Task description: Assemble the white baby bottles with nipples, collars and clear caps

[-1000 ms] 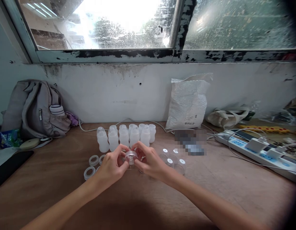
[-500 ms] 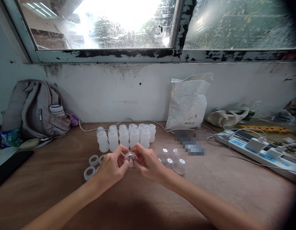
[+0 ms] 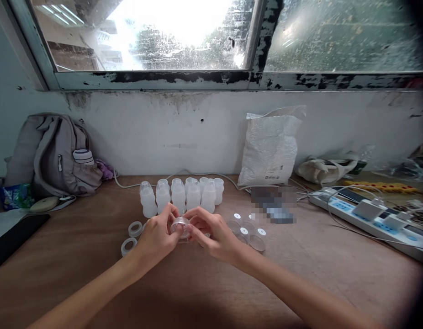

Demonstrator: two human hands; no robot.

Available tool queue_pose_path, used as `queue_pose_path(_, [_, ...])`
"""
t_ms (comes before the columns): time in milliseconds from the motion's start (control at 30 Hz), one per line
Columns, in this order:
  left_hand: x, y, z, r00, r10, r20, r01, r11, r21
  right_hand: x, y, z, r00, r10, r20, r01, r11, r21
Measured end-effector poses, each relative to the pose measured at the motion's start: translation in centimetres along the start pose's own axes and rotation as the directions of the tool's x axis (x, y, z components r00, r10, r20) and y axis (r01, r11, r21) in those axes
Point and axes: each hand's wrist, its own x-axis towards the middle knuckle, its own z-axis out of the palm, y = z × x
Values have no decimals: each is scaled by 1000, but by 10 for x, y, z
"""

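Observation:
Between both hands, above the table, is a clear bottle collar ring (image 3: 180, 221); what sits under or inside it is partly hidden by fingers. My left hand (image 3: 161, 230) grips its left side with thumb and fingers. At the right edge, my right hand (image 3: 211, 230) pinches it with thumb and fingertips. Just beyond the hands stand several frosted baby bottles (image 3: 178, 196) in rows, the front ones with domed tops. More collar rings (image 3: 135, 229) lie to the left, partly covered by my left hand. To the right are several clear domed caps (image 3: 257, 242), with small white discs (image 3: 261, 232) showing.
A grey backpack (image 3: 55, 155) leans on the wall at left, near a black flat object (image 3: 19, 237). A white plastic packet (image 3: 269, 148) stands behind. At right lies a power strip (image 3: 372, 224) with plugs and cables.
The collar ring and both hands have moved slightly left, and the ring's face is turned a little. The fingers of my right hand have spread somewhat. The view has shifted slightly.

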Motion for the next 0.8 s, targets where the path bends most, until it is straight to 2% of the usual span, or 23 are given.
queue_pose_path(133, [2,-4,1,999,-1,-42,3,998,57,-1,0,3,998,-47,34,47,999,-6])
queue_pose_path(400, [1,-11,4,990,93,-107,-83,992,96,-1,-4,3,997,-69,18,68,997,43])
queue_pose_path(500, [1,-10,5,991,99,-92,-101,995,-13,0,-2,4,997,-73,-19,74,997,26])
queue_pose_path(633, [0,-2,3,998,65,-6,-64,965,-256,4,7,-2,988,-93,-121,80,991,-103])
queue_pose_path(733, [1,2,-1,995,34,96,14,888,-461,6,12,-6,980,-120,-159,92,980,-176])
queue_pose_path(800, [4,3,-4,990,-27,139,97,843,-529,6,13,-6,977,-156,-147,122,968,-218])
